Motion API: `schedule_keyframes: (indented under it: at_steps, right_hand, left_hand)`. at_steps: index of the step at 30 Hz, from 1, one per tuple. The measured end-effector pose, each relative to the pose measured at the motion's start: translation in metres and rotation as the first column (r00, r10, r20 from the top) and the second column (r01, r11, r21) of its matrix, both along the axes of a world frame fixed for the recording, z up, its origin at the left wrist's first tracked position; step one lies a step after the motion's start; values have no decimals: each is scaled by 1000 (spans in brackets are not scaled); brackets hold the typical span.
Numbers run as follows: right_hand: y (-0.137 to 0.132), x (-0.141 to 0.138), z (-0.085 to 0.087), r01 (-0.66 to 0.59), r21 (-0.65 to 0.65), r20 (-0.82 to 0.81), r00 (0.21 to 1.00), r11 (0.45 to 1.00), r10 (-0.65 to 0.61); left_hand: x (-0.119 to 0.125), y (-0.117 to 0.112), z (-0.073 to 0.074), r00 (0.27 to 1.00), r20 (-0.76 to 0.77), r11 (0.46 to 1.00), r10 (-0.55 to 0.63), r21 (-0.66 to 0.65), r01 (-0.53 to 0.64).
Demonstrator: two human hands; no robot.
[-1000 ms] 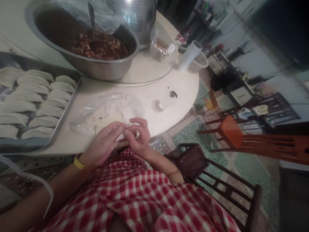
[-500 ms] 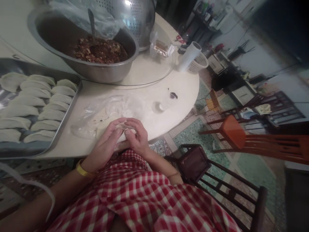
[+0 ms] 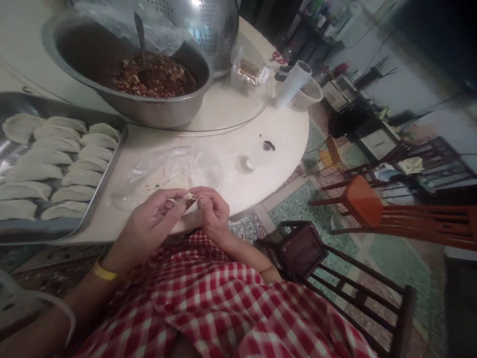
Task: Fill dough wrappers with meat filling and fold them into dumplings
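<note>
Between my hands, at the table's near edge, is a pale dumpling (image 3: 193,207), mostly covered by my fingers. My left hand (image 3: 154,219) pinches its left side with thumb and fingertips. On the other side, my right hand (image 3: 213,214) has its thumb and curled fingers closed on the dough. A clear plastic bag (image 3: 130,186) lies flat just beyond my hands, with pale dough wrappers (image 3: 169,179) at it. To the left, a metal tray (image 3: 97,191) holds rows of folded dumplings (image 3: 42,171).
Behind the bag stands a large steel bowl (image 3: 164,112) of dark chopped filling (image 3: 160,77) with a spoon (image 3: 140,37) in it. A colander (image 3: 219,30), a wrapped packet (image 3: 249,72), a plastic roll (image 3: 294,82) and a basket (image 3: 313,94) stand farther back. Chairs (image 3: 361,201) are at the right.
My left hand and wrist have shifted left and slightly down, drawing away from the right fingers. More of the dough's opening shows between the hands. My right hand stays nearly in place.
</note>
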State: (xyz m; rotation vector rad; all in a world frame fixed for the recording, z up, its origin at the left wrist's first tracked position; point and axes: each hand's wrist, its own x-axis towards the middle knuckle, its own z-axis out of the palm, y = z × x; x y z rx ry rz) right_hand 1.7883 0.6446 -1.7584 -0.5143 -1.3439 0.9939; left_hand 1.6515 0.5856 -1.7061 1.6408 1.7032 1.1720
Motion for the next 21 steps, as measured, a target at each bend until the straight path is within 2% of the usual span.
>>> schedule_keyframes:
  at_steps: [3, 6, 9, 12, 14, 17, 21]
  right_hand:
    - [-2, -3, -1, -62, -93, -17, 998, 994, 61]
    - [-5, -3, -1, -180, -219, -38, 984, 959, 176]
    - [-7, 1, 1, -271, -256, -31, 962, 928, 272]
    - [-7, 5, 5, -301, -234, 30, 948, 924, 316]
    - [-7, 6, 7, -285, -198, 64, 951, 938, 303]
    - [-7, 6, 8, -243, -140, 96, 962, 960, 257]
    - [-8, 6, 9, -211, -55, 136, 967, 976, 216]
  left_hand:
    - [0, 1, -1, 998, 26, 998, 50, 24, -51]
    - [1, 1, 0, 994, 81, 997, 73, 1, -73]
    - [0, 0, 5, 988, 118, 995, 97, -10, -97]
    - [-2, -1, 10, 985, 144, 996, 91, -8, -91]
    - [-2, -2, 12, 987, 136, 996, 87, 14, -90]
    - [-4, -2, 13, 995, 42, 992, 91, 82, -94]
    - [-9, -1, 14, 993, -118, 985, 19, 172, 1]
